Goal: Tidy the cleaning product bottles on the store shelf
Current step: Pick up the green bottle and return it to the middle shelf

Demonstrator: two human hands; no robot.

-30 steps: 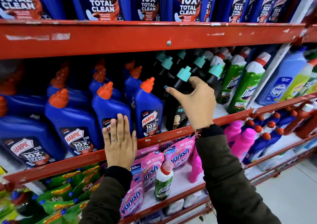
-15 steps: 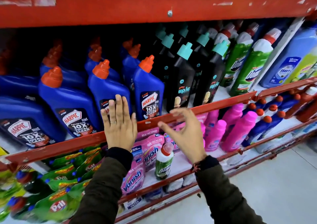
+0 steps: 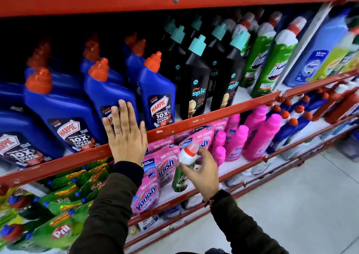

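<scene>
The right hand (image 3: 202, 173) is gripping and half hiding a blurred green bottle (image 3: 181, 178); the left hand (image 3: 126, 135) is lying flat, fingers apart, covering a Harpic bottle (image 3: 108, 94) label above the red shelf (image 3: 213, 115) edge.

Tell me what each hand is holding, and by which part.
The right hand grips the small green bottle by its white neck, just under the red cap. The left hand holds nothing; it lies flat against a blue Harpic bottle.

Blue Harpic bottles (image 3: 108, 96), orange-red caps; black Spic bottles (image 3: 196, 86), teal caps; pink Vanish pouches (image 3: 147, 191).
</scene>
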